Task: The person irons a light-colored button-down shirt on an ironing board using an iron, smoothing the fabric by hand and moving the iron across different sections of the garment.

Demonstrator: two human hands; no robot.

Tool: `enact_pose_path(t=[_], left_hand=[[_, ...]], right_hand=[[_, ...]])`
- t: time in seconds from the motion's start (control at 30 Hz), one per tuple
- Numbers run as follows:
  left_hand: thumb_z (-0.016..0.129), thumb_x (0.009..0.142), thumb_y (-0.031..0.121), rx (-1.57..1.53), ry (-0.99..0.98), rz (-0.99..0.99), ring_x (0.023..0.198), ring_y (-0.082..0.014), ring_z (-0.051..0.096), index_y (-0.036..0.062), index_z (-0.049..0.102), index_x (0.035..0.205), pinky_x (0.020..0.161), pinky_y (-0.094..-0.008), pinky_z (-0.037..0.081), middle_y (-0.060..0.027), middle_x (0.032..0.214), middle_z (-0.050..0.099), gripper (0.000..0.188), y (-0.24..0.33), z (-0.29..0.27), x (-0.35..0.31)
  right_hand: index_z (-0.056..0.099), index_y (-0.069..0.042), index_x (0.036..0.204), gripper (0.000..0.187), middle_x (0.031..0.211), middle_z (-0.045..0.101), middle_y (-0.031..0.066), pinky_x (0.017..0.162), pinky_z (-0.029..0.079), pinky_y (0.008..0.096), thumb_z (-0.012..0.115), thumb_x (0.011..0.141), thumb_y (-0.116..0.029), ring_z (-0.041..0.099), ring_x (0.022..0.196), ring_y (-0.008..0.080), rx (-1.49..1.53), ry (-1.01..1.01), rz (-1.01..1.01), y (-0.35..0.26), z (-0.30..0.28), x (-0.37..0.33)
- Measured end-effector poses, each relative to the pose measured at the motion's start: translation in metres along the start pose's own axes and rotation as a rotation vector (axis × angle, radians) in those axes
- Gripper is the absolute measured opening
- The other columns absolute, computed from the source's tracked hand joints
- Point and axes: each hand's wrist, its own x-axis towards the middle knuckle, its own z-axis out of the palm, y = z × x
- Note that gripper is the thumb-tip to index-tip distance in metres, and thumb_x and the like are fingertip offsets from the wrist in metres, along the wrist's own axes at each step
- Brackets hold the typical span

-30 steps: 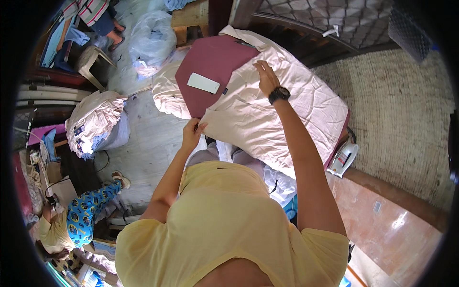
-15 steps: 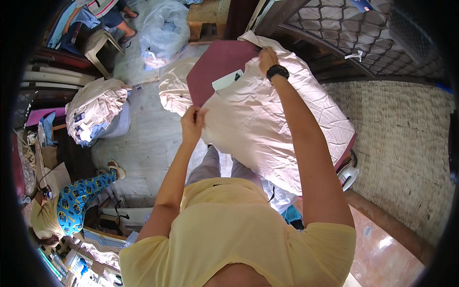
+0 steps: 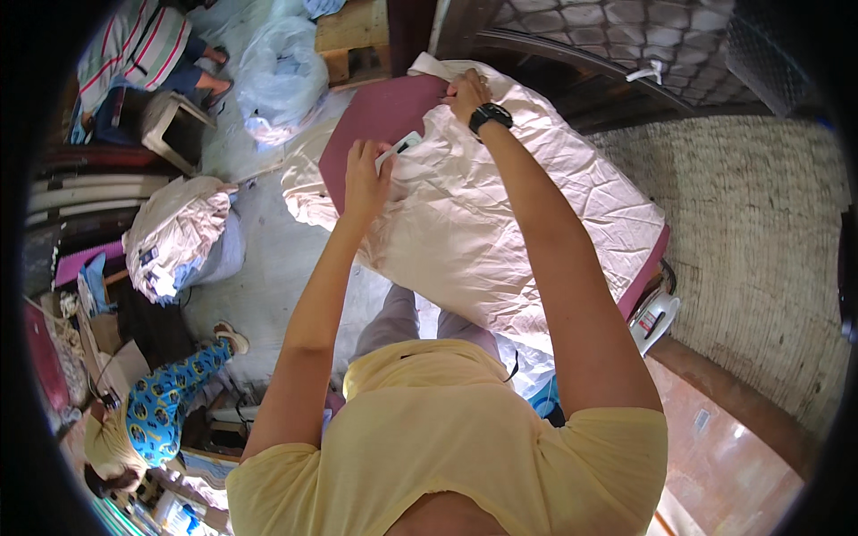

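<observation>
Pale pink garment (image 3: 456, 223) across a maroon ironing board (image 3: 357, 116).
The right hand (image 3: 469, 96) pinches the garment near the far edge; apart from it, the left hand (image 3: 367, 177) touches what is probably a white phone (image 3: 399, 149), grip unclear. Tugging the garment could drag the phone off the left edge.

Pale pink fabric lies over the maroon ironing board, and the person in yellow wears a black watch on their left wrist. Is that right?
Not quite: the head view shows the black watch on the right wrist, just behind the right hand. The pale pink fabric does lie over the maroon ironing board.
</observation>
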Motion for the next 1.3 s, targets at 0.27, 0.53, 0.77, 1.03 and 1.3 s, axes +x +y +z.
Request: enact_pose_path(t=[0.27,0.53,0.77,1.03,1.3], left_hand=[[0.062,0.083,-0.001,-0.074,0.008,0.060,0.082,-0.0293,0.063,0.0032,0.066,0.097,0.076,-0.0390,0.051,-0.0130,0.089,0.062,0.015,-0.026,0.080,0.062],[0.070,0.086,0.019,-0.063,-0.077,-0.211,0.087,-0.0300,0.067,0.0035,0.068,0.099,0.073,-0.0385,0.053,-0.0140,0.097,0.069,0.021,-0.014,0.094,0.099],[0.074,0.082,0.044,0.520,-0.400,0.316,0.100,-0.0302,0.063,0.0079,0.065,0.113,0.091,-0.0479,0.047,-0.0114,0.095,0.068,0.048,-0.005,0.141,0.129],[0.077,0.085,0.027,0.000,-0.246,0.106,0.056,-0.0117,0.038,0.0014,0.060,0.096,0.051,-0.0291,0.035,-0.0025,0.064,0.046,0.033,-0.019,0.134,0.154],[0.083,0.077,0.035,0.114,0.299,0.243,0.054,-0.0249,0.052,0.0024,0.060,0.087,0.057,-0.0388,0.045,-0.0079,0.060,0.056,0.041,-0.004,0.166,0.171]], right_hand=[[0.068,-0.008,0.095,0.011,0.104,0.063,0.0154,0.090,0.049,0.0444,0.065,0.084,-0.009,0.059,0.106,0.0355,0.167,-0.041,-0.173,0.011,-0.014,-0.001],[0.056,0.001,0.103,0.016,0.103,0.061,0.0183,0.077,0.051,0.0420,0.057,0.088,0.004,0.063,0.092,0.0352,0.553,0.388,0.035,0.020,-0.106,-0.140],[0.062,-0.004,0.121,0.056,0.095,0.071,0.0157,0.074,0.054,0.0420,0.066,0.088,-0.049,0.068,0.083,0.0325,-0.339,0.529,0.725,0.385,-0.161,-0.287],[0.068,-0.010,0.112,0.048,0.108,0.070,0.0172,0.087,0.052,0.0479,0.064,0.085,-0.050,0.066,0.102,0.0384,-0.101,0.360,0.879,0.410,-0.176,-0.319],[0.067,-0.006,0.104,0.044,0.103,0.069,0.0216,0.084,0.051,0.0504,0.065,0.084,-0.046,0.064,0.099,0.0435,-0.168,0.453,0.907,0.433,-0.190,-0.275]])
